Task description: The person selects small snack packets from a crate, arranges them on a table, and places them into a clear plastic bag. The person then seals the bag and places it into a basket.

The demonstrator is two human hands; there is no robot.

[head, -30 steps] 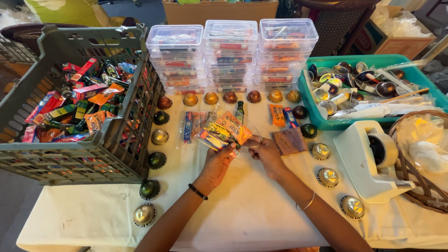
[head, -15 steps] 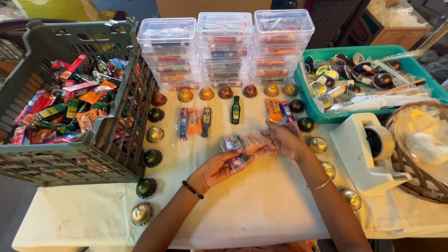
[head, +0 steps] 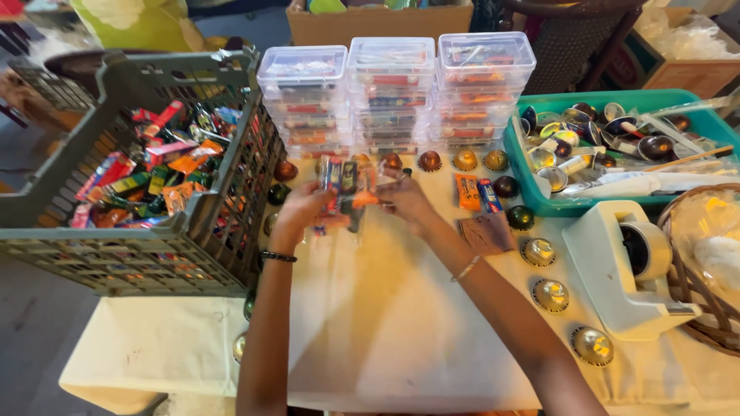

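Observation:
Both my hands are raised above a table covered with a cream cloth [head: 385, 323]. Between them they hold up a clear plastic bag [head: 348, 189] filled with small colourful wrapped sweets. My left hand [head: 302, 206] grips the bag's left side. My right hand [head: 405, 202] pinches its right side. A black bracelet sits on my left wrist and a thin bangle on my right.
A grey crate [head: 185, 254] of wrapped sweets stands at the left. Stacked clear lidded boxes [head: 393, 92] line the back. A teal tray [head: 539, 202] of shiny capsules and a white tape dispenser [head: 624, 270] are at the right. Round foil capsules [head: 550, 294] ring the cloth.
My hands have lifted the bag of sweets off the cloth and now hold it up, spread between them. The camera has moved closer.

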